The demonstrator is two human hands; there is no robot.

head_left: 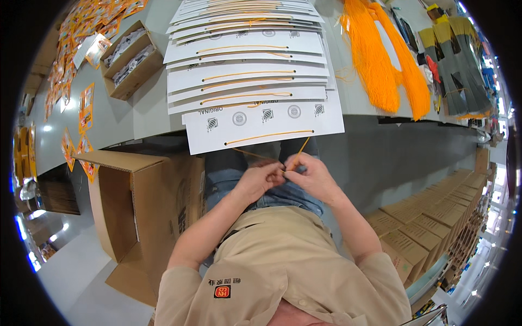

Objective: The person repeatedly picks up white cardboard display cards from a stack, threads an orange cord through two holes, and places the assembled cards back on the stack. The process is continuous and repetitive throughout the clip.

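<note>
Over my lap, just past the table's front edge, my left hand (pixel 261 178) and my right hand (pixel 308 173) meet with fingers pinched together. Between them are the ends of an orange cord (pixel 303 145), which runs up to the nearest white printed sheet (pixel 253 122). That sheet juts over the table edge, and the cord passes through two holes along its near side. Behind it lies an overlapping stack of similar white sheets (pixel 247 84), each with orange cord threaded along its edge. My fingertips hide how the cord ends cross.
Bundles of loose orange cord (pixel 370 65) lie right of the stack, with grey strips (pixel 454 70) beyond. A divided cardboard box (pixel 129 60) and many orange packets (pixel 87 108) are at left. An open carton (pixel 136 206) stands by my left leg; stacked cartons (pixel 424 228) line the right.
</note>
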